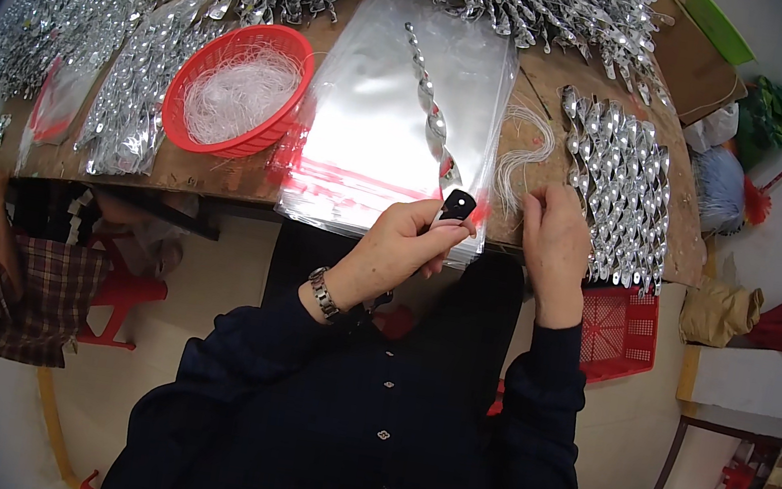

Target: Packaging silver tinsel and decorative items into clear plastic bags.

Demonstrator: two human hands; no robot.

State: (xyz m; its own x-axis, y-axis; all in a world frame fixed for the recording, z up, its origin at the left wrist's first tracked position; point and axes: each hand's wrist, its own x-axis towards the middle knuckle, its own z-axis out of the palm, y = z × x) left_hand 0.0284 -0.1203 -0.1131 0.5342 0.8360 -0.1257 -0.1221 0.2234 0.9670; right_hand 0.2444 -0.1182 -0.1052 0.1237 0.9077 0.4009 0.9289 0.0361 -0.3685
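Spiral (pixel 437 128) in left hand (pixel 393 251)

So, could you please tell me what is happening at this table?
The person's left hand holds a twisted silver strip by its near end, over clear plastic bags. The right hand is beside loose white threads; whether it grips one is unclear. Similar strips lie side by side to the right, and a red basket of pale strands stands to the left.
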